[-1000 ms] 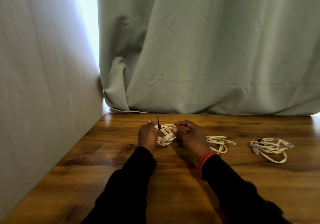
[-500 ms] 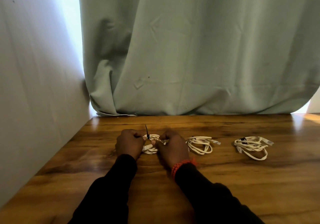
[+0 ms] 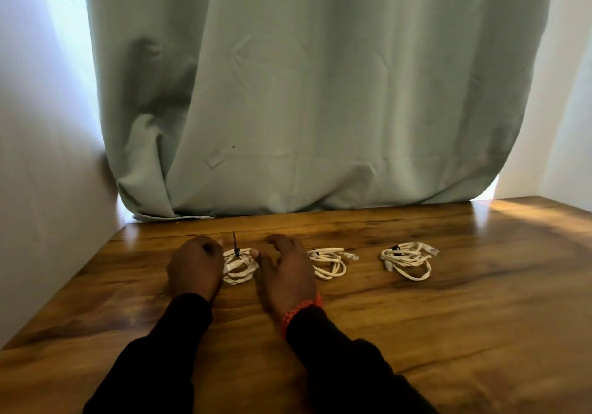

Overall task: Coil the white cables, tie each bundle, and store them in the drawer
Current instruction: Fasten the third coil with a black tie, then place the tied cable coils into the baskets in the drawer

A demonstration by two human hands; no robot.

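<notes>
Right now I judge I'm at the tying step on the leftmost coil of white cable [image 3: 239,265], which lies on the glossy brown wooden tabletop [image 3: 448,317] between my two hands with a thin black zip tie [image 3: 235,244] cinched on it, its tail poking straight up. My left hand [image 3: 194,269] sits against the coil's left edge with fingers curled, though I cannot tell if they pinch any cable; my right hand [image 3: 285,272] rests just beside the coil's right edge, fingers loosely bent and clamped on nothing. Two more white cable bundles lie to the right, the middle one [image 3: 330,263] just past my right hand and the far one [image 3: 408,260] well apart, carrying a dark tie. Next I'd snug the tie, then gather the bundles; no drawer is in view. White wall [image 3: 41,189] hems the left, the pale green curtain [image 3: 320,93] hangs behind, and open wood stretches rightward and toward me.
</notes>
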